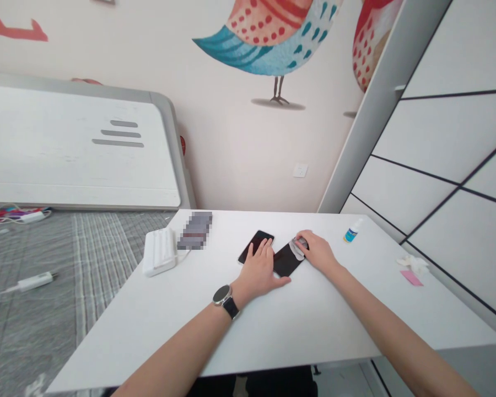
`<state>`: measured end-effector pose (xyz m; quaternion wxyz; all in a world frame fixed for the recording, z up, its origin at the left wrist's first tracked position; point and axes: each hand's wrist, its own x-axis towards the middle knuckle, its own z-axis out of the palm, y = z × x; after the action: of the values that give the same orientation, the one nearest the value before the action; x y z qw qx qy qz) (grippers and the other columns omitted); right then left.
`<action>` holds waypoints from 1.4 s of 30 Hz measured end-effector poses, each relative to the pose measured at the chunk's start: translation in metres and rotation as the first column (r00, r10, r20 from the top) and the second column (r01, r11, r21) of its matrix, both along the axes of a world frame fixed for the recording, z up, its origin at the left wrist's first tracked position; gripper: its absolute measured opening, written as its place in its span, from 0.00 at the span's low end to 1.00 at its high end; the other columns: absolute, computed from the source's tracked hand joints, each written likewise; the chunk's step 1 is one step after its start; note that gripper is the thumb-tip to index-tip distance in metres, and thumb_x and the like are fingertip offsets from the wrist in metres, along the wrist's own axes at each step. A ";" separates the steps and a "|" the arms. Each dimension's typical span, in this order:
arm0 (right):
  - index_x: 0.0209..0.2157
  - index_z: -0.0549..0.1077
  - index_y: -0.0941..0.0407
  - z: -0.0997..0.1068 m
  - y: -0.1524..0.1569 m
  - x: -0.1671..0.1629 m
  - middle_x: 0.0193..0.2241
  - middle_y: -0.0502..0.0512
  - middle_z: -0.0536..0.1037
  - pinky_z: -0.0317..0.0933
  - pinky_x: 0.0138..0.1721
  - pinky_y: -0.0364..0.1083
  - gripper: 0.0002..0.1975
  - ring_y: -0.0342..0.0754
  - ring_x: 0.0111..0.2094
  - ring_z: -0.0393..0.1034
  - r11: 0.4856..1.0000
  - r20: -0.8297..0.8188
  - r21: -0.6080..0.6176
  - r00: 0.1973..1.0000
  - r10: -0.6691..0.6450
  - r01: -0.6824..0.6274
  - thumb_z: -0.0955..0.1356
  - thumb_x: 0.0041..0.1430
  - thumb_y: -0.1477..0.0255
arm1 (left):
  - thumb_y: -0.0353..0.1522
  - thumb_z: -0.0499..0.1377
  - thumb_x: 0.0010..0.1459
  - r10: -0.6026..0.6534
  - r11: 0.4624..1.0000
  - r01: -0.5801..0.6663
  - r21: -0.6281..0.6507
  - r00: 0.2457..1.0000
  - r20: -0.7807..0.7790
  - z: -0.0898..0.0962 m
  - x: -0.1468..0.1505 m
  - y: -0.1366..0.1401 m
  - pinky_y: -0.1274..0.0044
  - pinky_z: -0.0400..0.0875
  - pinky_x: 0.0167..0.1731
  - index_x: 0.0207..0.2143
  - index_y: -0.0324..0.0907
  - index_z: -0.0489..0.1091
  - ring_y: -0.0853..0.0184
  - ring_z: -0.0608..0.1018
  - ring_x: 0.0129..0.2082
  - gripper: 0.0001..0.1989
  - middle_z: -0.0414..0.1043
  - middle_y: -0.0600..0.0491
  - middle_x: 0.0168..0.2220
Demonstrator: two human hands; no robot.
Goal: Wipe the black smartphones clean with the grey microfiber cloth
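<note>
On the white table [273, 331], both your hands are down flat on the phones.
Your left hand [259, 270] lies open, palm down, on one black phone [256, 242]; your right hand [316, 251] presses a small cloth [297, 248] onto the second dark phone [287, 260] beside it, fingers curled over. Little spray bottle [352, 230] sits off right, white box [160, 251] off left.

Bright, even indoor light, soft faint shadows under the left hand [259, 270] on the white table [314, 325]. Wide-angle bending at frame edges. One pixelated patch beyond the left hand. Otherwise sharp, no glare.
</note>
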<state>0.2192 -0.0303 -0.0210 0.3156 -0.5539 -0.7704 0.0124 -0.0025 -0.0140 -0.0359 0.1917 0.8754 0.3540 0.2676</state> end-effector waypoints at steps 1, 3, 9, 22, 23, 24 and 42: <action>0.43 0.76 0.54 -0.002 0.000 0.000 0.43 0.60 0.81 0.70 0.45 0.52 0.09 0.53 0.43 0.76 1.000 -0.003 0.003 1.000 0.009 -0.009 0.63 0.70 0.72 | 0.52 0.67 0.53 0.013 1.000 -0.012 0.013 0.999 -0.029 0.001 0.001 -0.001 0.47 0.37 0.69 0.59 0.37 0.66 0.40 0.53 0.73 0.39 0.53 0.28 0.71; 0.46 0.77 0.52 -0.009 -0.006 -0.006 0.47 0.58 0.81 0.70 0.49 0.51 0.12 0.52 0.47 0.77 0.995 0.006 -0.012 0.995 0.097 -0.097 0.63 0.71 0.73 | 0.52 0.67 0.53 0.035 0.999 -0.032 0.043 0.996 -0.085 0.002 0.002 -0.002 0.47 0.40 0.70 0.61 0.34 0.64 0.41 0.54 0.73 0.42 0.54 0.28 0.71; 0.47 0.80 0.50 -0.015 -0.008 0.006 0.50 0.58 0.81 0.72 0.53 0.55 0.14 0.55 0.51 0.78 0.992 -0.012 -0.026 0.992 0.123 -0.124 0.63 0.71 0.71 | 0.55 0.62 0.57 0.070 0.992 -0.047 0.113 0.976 -0.207 0.003 0.003 -0.004 0.49 0.44 0.70 0.62 0.33 0.63 0.44 0.53 0.74 0.42 0.51 0.30 0.72; 0.48 0.75 0.53 -0.034 -0.031 0.017 0.57 0.67 0.74 0.59 0.63 0.68 0.14 0.63 0.62 0.68 0.996 -0.095 -0.036 0.992 -0.089 0.086 0.61 0.67 0.73 | 0.57 0.54 0.65 0.165 0.981 -0.126 0.149 0.942 -0.292 0.019 0.008 -0.014 0.46 0.57 0.65 0.61 0.33 0.66 0.42 0.59 0.72 0.39 0.55 0.30 0.71; 0.48 0.74 0.54 -0.034 -0.028 0.022 0.58 0.68 0.73 0.60 0.62 0.68 0.14 0.63 0.63 0.67 0.994 -0.100 -0.045 0.989 -0.106 0.102 0.60 0.66 0.73 | 0.56 0.51 0.67 0.178 0.979 -0.141 0.145 0.943 -0.282 0.022 0.006 -0.011 0.48 0.62 0.64 0.61 0.34 0.66 0.43 0.62 0.70 0.36 0.57 0.32 0.71; 0.47 0.74 0.54 -0.033 -0.025 0.024 0.59 0.67 0.73 0.60 0.62 0.67 0.14 0.62 0.63 0.67 0.994 -0.100 -0.061 0.990 -0.100 0.094 0.60 0.66 0.73 | 0.53 0.47 0.70 0.194 0.977 -0.160 0.142 0.943 -0.271 0.025 0.002 -0.007 0.51 0.66 0.61 0.61 0.35 0.65 0.45 0.65 0.69 0.33 0.58 0.33 0.70; 0.48 0.69 0.52 -0.016 0.027 -0.052 0.65 0.63 0.69 0.57 0.65 0.59 0.10 0.54 0.66 0.63 0.941 -0.108 -0.198 0.960 0.257 -0.274 0.61 0.68 0.71 | 0.38 0.53 0.66 0.267 0.963 -0.243 0.114 0.906 -0.328 0.026 -0.056 0.056 0.61 0.65 0.59 0.61 0.39 0.65 0.52 0.75 0.56 0.23 0.67 0.40 0.58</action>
<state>0.1668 -0.0030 -0.0370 0.2811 -0.4742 -0.8191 0.1587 -0.0585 0.0417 -0.0103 0.0599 0.8608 0.4833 0.1475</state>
